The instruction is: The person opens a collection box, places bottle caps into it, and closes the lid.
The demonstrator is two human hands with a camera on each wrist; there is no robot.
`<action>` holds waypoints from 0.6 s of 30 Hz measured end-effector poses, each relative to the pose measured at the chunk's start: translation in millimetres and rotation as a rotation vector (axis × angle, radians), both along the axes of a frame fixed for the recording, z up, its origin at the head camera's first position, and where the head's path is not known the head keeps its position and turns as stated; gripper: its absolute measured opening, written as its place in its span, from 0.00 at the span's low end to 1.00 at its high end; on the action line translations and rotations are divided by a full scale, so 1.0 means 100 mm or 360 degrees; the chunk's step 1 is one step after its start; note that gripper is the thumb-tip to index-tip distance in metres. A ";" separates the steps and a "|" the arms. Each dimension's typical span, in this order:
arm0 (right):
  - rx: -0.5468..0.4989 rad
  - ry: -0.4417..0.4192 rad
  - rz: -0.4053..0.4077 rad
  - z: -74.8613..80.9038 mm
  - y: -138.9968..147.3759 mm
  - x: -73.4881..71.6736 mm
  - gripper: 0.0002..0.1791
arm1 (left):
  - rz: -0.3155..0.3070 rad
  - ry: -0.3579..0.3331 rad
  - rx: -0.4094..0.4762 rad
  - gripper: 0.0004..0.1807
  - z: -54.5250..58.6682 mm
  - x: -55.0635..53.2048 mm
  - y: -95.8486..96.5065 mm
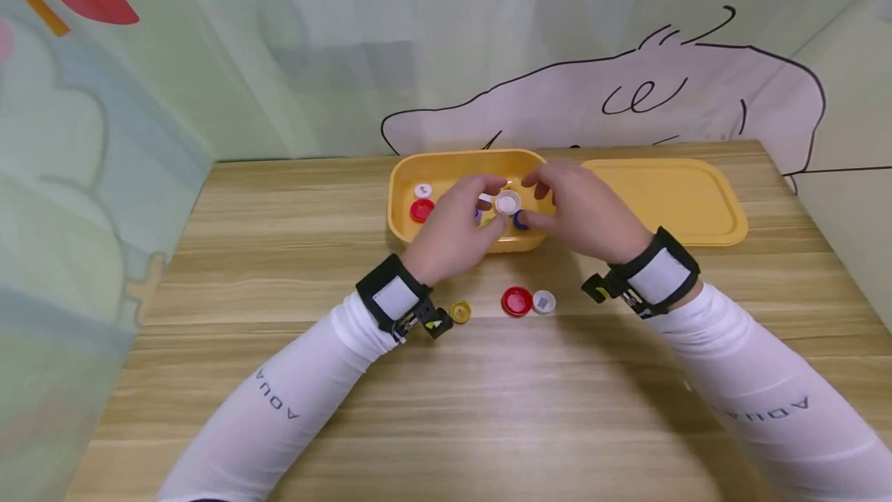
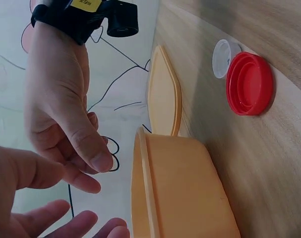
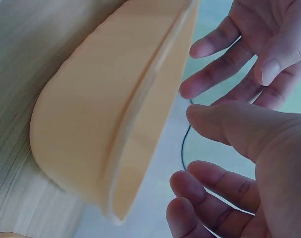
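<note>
Both hands are over the yellow plastic box (image 1: 396, 208), palms toward each other with a gap between them. My left hand (image 1: 456, 223) has loosely bent fingers and nothing in its grasp. The right hand (image 1: 581, 209) faces it, fingers parted from the thumb, also holding nothing. Inside the box lie bottle caps: a white cap (image 1: 422, 190) and a red cap (image 1: 421, 211) at the left, a wider white cap (image 1: 507, 202) and a blue cap (image 1: 519, 220) between the hands. The wrist views show both hands above the box's rim (image 3: 140, 94); other contents are partly hidden by the left hand.
On the wooden table in front of the box lie a yellow cap (image 1: 460, 312), a red cap (image 1: 517, 301) and a white cap (image 1: 544, 301), the last two side by side. A yellow lid (image 1: 672, 200) lies flat to the right. A printed curtain (image 1: 313, 84) hangs behind.
</note>
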State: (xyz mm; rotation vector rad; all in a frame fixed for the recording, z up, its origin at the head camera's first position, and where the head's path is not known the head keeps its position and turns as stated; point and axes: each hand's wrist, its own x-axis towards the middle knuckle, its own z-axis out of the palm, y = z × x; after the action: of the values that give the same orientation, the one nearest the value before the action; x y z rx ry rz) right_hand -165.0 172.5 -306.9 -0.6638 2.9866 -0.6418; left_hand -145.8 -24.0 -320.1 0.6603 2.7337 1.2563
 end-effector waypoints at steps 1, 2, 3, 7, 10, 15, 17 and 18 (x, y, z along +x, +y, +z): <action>0.0003 0.0008 0.0008 0.01 0.00 0.03 0.23 | -0.0020 0.0014 -0.0006 0.25 0.01 0.03 0.00; 0.0002 0.0019 0.0021 0.02 0.01 0.06 0.23 | -0.0040 0.0026 -0.0008 0.25 0.02 0.05 0.00; 0.0003 0.0029 0.0034 0.03 0.01 0.09 0.23 | -0.0063 0.0023 -0.0004 0.25 0.03 0.08 0.00; 0.0012 0.0036 0.0067 0.06 0.02 0.20 0.23 | -0.0141 0.0027 -0.0011 0.25 0.05 0.19 0.01; 0.0027 0.0060 0.0093 0.06 0.04 0.29 0.22 | -0.0197 0.0095 -0.0046 0.26 0.03 0.25 0.01; 0.0052 0.0114 0.0156 0.03 0.10 0.45 0.21 | -0.0280 0.0215 -0.0192 0.26 -0.01 0.34 0.01; 0.0063 0.0105 0.0165 0.01 0.14 0.51 0.21 | -0.0317 0.0237 -0.0281 0.26 -0.02 0.38 0.02; 0.0070 0.0092 0.0165 -0.01 0.16 0.54 0.21 | -0.0333 0.0250 -0.0333 0.26 -0.03 0.40 0.03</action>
State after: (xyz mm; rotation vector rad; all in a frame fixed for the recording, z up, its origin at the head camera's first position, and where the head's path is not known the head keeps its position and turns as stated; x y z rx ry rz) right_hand -110.8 188.1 -307.8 -0.8418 2.9845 -0.5584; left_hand -106.0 -21.0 -323.0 1.0273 2.7732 0.8951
